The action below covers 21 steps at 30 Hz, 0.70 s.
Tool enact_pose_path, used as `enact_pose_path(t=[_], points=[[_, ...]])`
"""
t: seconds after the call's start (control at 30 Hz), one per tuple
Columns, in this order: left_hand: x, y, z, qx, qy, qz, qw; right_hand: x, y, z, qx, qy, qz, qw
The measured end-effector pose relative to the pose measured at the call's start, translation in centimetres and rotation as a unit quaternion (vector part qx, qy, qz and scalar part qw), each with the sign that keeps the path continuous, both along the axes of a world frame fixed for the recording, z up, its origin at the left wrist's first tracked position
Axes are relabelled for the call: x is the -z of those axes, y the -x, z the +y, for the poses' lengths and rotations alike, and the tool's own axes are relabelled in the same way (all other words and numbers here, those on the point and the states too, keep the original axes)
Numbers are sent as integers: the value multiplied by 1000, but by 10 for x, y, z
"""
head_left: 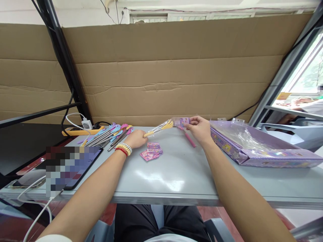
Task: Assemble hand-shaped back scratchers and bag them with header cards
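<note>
My left hand (137, 138) is closed around the yellow grip end of a slim metal rod (158, 127) in a clear plastic sleeve. The rod's far end is yellow, with several finger-like prongs. My right hand (200, 128) pinches a small purple printed card (184, 121) at the sleeve's other end. A pink stick (189, 139) lies on the table under the card, partly hidden. Small pink and purple cards (152, 152) lie in a loose pile near my left hand. Several similar metal rods (104, 135) with blue, pink and yellow ends lie left of it.
An open purple box (272, 162) with clear plastic inside stands at the right. A tablet-like device (84, 168), partly pixelated, lies front left. Behind it are an orange power strip (69, 131) and a white charger (87, 124). Cardboard (176, 74) walls the back.
</note>
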<state>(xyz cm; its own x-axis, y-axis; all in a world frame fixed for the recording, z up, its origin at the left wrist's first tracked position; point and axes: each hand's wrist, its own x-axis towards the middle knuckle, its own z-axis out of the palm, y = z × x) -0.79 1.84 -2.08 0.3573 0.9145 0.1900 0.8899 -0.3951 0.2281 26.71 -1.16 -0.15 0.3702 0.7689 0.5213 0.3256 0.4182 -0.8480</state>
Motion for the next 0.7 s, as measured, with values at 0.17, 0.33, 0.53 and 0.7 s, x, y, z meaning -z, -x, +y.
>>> enact_pose_path(t=[0.17, 0.33, 0.53, 0.7], points=[[1, -1, 0, 13, 8, 4, 1000, 1, -1, 1, -10, -7, 0, 1000], [-1, 0, -2, 6, 10, -6, 1000, 1, 1, 0, -63, -22, -6, 998], [-2, 0, -2, -6, 20, -7, 1000, -1, 5, -4, -58, -22, -53, 997], [-1, 0, -1, -1, 17, -6, 1000, 2, 3, 0, -49, -12, -77, 996]])
